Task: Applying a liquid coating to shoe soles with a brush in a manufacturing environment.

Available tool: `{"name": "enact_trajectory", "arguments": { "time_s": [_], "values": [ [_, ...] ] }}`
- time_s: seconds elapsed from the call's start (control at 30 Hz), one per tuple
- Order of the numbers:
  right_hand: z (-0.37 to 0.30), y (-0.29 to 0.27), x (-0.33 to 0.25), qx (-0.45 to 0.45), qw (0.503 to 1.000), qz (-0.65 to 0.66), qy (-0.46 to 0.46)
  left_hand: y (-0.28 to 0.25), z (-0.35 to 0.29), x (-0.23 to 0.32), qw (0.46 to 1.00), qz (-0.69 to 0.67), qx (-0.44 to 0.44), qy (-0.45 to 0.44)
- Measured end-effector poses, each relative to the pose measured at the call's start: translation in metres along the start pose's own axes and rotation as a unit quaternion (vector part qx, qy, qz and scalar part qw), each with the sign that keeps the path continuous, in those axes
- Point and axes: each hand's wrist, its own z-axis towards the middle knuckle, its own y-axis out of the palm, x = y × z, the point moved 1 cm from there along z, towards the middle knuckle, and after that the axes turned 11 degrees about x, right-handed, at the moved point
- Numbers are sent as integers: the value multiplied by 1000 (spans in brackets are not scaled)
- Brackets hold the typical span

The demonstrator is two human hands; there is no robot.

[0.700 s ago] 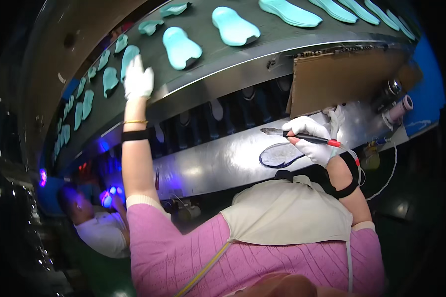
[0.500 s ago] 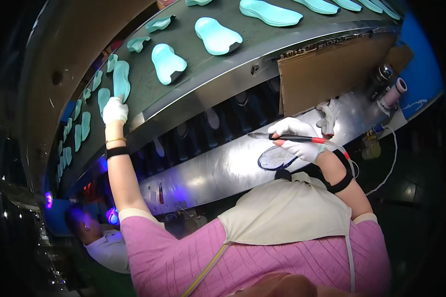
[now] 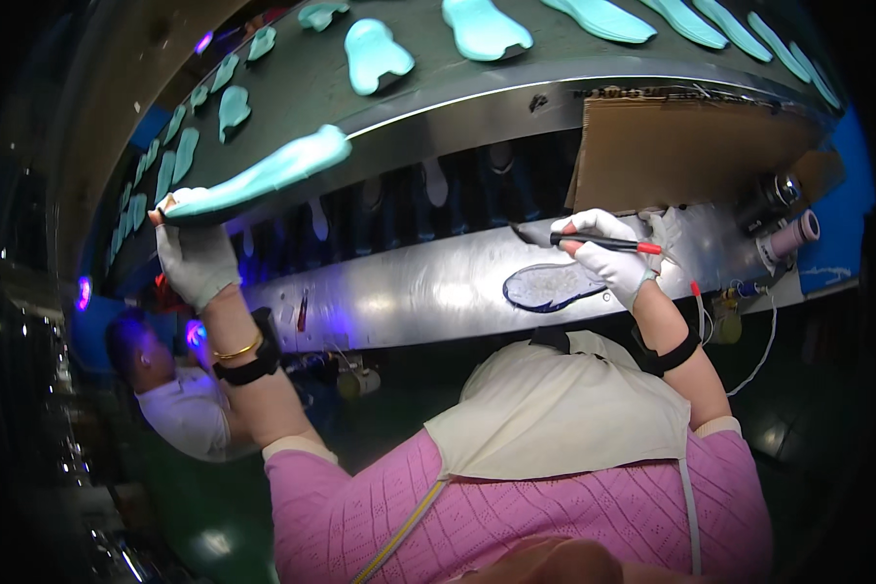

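My left hand [image 3: 197, 251], in a white glove, grips a turquoise shoe sole [image 3: 263, 177] by its near end. The sole is lifted off the conveyor belt, its far end pointing up and to the right. My right hand [image 3: 608, 255], gloved with some fingertips bare, holds a brush [image 3: 603, 241] with a black handle, dark bristles and a red end, tilted over the metal bench [image 3: 399, 310]. Just below the brush tip lies a dark-rimmed, sole-shaped piece [image 3: 552, 287] with a whitish inside, flat on the bench and not touched by the bristles.
Several more turquoise soles [image 3: 378, 58] and small curved turquoise pieces lie on the dark belt [image 3: 292, 92]. A cardboard sheet [image 3: 686, 151], a black bottle [image 3: 777, 190] and a pink-white cup [image 3: 793, 237] stand at the right. Another person [image 3: 170, 399] sits at the far left.
My left hand has lifted the sole from the belt and brought it nearer, tilting it. My right hand, still holding the brush, has moved slightly up. The whole view has shifted a little.
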Motion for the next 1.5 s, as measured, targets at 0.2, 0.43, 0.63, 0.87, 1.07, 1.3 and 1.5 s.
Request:
{"name": "enact_trajectory", "arguments": {
  "time_s": [0.2, 0.43, 0.63, 0.87, 1.07, 1.3, 1.5],
  "values": [
    [-7, 14, -10, 14, 995, 28, 99, -2, -104, -110, 940, -139, -106, -292],
    [-10, 50, -26, -81, 992, 68, 72, 13, -202, -176, 867, -224, 68, -440],
    [0, 73, -18, -59, 996, 69, 21, 19, -206, -196, 901, -158, 81, -396],
    [-8, 88, -23, -109, 968, -94, -204, 10, -197, -217, 935, -69, 156, -312],
    [-8, 84, -11, -97, 955, -89, -265, -5, -190, -220, 916, -112, 135, -361],
    [-23, 63, 4, -111, 993, -25, 29, -5, -187, -212, 900, -97, 102, -413],
    [-43, 53, 11, -144, 989, -41, 1, -17, -206, -222, 879, -127, 78, -453]
  ]
}}
